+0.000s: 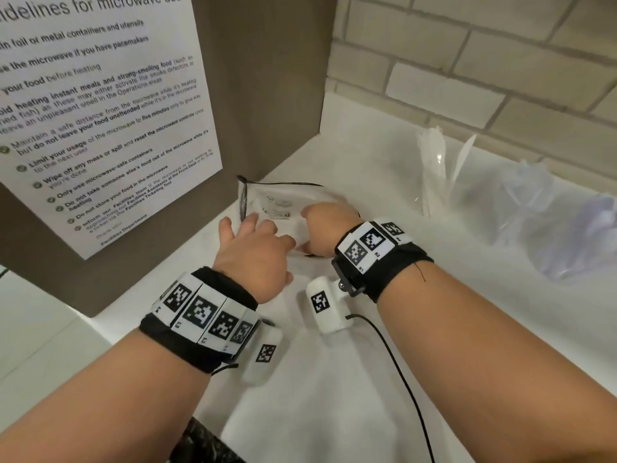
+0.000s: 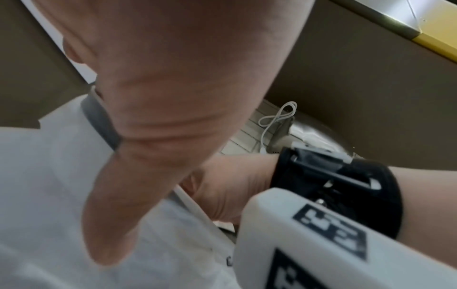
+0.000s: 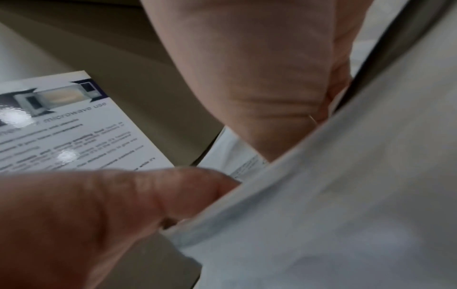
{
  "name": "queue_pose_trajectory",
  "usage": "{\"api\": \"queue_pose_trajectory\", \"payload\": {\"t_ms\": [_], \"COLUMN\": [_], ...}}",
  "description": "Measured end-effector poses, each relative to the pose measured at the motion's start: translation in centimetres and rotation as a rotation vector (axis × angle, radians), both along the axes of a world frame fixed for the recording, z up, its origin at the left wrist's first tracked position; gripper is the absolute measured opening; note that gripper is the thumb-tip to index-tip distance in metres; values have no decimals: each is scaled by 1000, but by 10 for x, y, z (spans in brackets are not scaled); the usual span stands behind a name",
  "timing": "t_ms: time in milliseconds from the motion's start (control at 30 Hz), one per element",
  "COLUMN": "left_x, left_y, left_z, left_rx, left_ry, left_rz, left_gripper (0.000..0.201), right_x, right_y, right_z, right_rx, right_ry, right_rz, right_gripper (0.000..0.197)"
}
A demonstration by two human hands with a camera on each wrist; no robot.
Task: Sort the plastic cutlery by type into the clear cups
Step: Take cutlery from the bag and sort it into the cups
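A clear plastic bag [image 1: 280, 202] with a black zip rim lies on the white counter [image 1: 367, 379] beside the brown panel. My left hand [image 1: 257, 242] is on its near left edge with fingers curled down over the rim and thumb spread out. My right hand [image 1: 325, 228] grips the bag's right edge. In the right wrist view the thumb [image 3: 148, 199] pinches the bag's rim [image 3: 247, 199] against the fingers. The left wrist view shows the bag [image 2: 49, 176] under the hand. At the right stands a clear cup [image 1: 437, 188] with white cutlery [image 1: 430, 152] upright in it.
A second clear cup [image 1: 524, 195] and crumpled bluish plastic [image 1: 587, 235] sit along the brick wall [image 1: 467, 61]. A microwave notice [image 1: 100, 111] hangs on the brown panel [image 1: 267, 95] at the left. A black cable [image 1: 397, 365] runs from my right wrist.
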State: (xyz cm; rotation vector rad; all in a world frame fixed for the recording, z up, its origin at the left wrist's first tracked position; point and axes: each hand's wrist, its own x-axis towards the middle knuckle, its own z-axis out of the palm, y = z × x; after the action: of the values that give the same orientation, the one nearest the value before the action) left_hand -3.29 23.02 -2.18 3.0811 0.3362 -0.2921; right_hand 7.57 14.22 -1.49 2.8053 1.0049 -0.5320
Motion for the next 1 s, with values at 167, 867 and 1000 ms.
{"api": "queue_pose_trajectory", "payload": {"t_ms": [167,867,1000], "left_x": [-3,-9,-14], "left_y": [9,23,15], "left_z": [-2,28,29], "left_rx": [-44,-183,-104], "left_ry": [43,375,468], "left_rz": [18,-147,-184], "left_gripper": [46,52,58], "right_x": [4,-5,-9], "right_y": [-3,-2,0], "right_z": [-1,-7,-11], "right_rx": [20,33,26], "right_ry": [49,71,43], "right_rz": [-76,98,67], "right_gripper": [53,58,51]}}
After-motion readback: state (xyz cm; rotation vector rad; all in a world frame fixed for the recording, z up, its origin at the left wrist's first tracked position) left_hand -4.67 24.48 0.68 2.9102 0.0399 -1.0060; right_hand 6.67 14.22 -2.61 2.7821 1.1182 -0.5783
